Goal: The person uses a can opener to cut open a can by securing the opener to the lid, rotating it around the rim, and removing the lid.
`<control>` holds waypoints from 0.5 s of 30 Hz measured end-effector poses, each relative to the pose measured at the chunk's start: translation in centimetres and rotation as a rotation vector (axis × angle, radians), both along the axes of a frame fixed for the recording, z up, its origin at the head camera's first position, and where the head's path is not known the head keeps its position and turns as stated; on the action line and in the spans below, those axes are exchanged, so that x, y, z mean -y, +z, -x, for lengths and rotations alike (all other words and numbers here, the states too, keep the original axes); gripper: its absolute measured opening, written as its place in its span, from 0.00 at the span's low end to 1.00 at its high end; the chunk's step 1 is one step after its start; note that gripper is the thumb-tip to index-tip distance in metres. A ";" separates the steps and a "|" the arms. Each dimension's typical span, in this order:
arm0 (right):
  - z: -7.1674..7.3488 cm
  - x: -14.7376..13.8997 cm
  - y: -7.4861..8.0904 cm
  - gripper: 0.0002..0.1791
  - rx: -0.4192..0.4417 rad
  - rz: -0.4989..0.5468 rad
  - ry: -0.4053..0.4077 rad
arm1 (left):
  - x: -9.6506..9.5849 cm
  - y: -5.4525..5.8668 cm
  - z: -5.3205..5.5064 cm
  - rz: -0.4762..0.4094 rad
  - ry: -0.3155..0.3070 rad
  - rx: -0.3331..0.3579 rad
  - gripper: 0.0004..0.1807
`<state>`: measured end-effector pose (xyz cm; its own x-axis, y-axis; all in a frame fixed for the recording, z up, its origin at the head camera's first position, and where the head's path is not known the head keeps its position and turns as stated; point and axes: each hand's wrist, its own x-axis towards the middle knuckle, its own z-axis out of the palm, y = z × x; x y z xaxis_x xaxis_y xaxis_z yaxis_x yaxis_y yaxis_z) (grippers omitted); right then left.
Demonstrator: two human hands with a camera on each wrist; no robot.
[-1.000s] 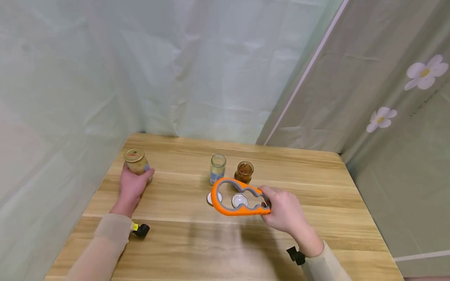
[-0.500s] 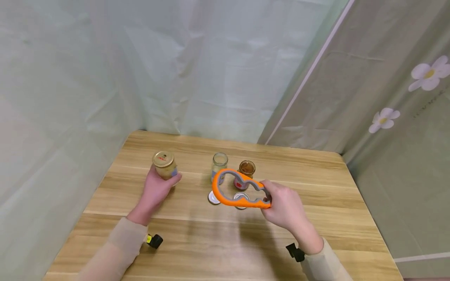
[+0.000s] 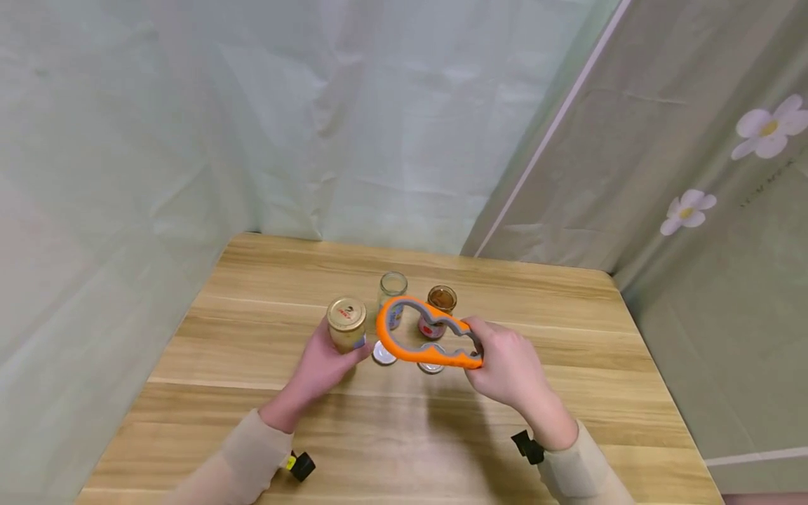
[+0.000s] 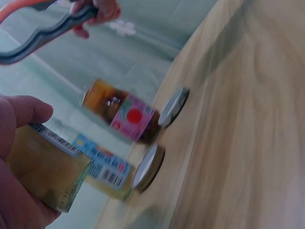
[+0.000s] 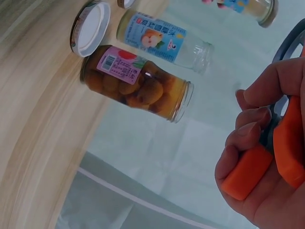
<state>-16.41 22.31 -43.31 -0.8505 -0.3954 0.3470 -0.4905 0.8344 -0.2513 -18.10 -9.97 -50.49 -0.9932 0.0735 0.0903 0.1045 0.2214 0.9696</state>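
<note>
My left hand [image 3: 325, 365] grips a glass jar [image 3: 346, 324] with a gold lid on, pale contents and a blue label. In the left wrist view the jar's base [image 4: 52, 171] hangs clear of the table. My right hand [image 3: 508, 365] holds an orange jar opener [image 3: 404, 356] with a grey wavy inner edge by its narrow end. Its wide loop is just right of the held jar, apart from it. Behind the opener stand two lidless jars: a pale one with a blue label [image 5: 157, 38] and a brown one with a pink label [image 5: 138, 86], which holds round fruit.
Two loose lids lie upside down on the wooden table [image 3: 568, 337]: one [image 3: 384, 353] before the pale jar, one [image 3: 432, 366] before the brown jar, partly behind the opener. A curtain [image 3: 379, 126] hangs along the table's back edge.
My left hand has carried the lidded jar rightward from the table's left side, towards the opener. The right hand has stayed nearly in place, the opener rising slightly in view.
</note>
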 end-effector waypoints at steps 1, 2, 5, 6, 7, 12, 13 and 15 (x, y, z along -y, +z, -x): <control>0.0 0.1 0.0 0.24 0.001 0.000 0.001 | -0.4 0.1 -0.2 0.000 -0.003 0.005 0.39; 0.1 0.1 0.0 0.24 0.000 0.000 0.001 | -0.7 0.1 -0.3 -0.004 -0.009 0.011 0.38; 0.1 0.5 0.1 0.27 -0.006 -0.002 0.006 | -1.7 0.2 -0.7 -0.019 -0.040 0.011 0.38; 0.1 0.6 0.2 0.28 -0.009 -0.002 0.008 | -2.0 0.1 -0.8 -0.022 -0.056 0.003 0.38; 0.2 0.7 0.2 0.29 -0.012 -0.001 0.010 | -2.3 0.1 -0.8 -0.028 -0.073 -0.007 0.38; 0.3 1.4 0.6 0.36 -0.016 -0.010 0.014 | -3.4 0.0 -1.0 -0.053 -0.134 -0.056 0.43; 0.4 1.5 0.7 0.37 -0.018 -0.015 0.018 | -3.6 0.0 -1.0 -0.048 -0.135 -0.060 0.44; 0.4 1.7 0.8 0.40 -0.021 -0.026 0.027 | -3.9 0.0 -1.1 -0.026 -0.124 -0.064 0.45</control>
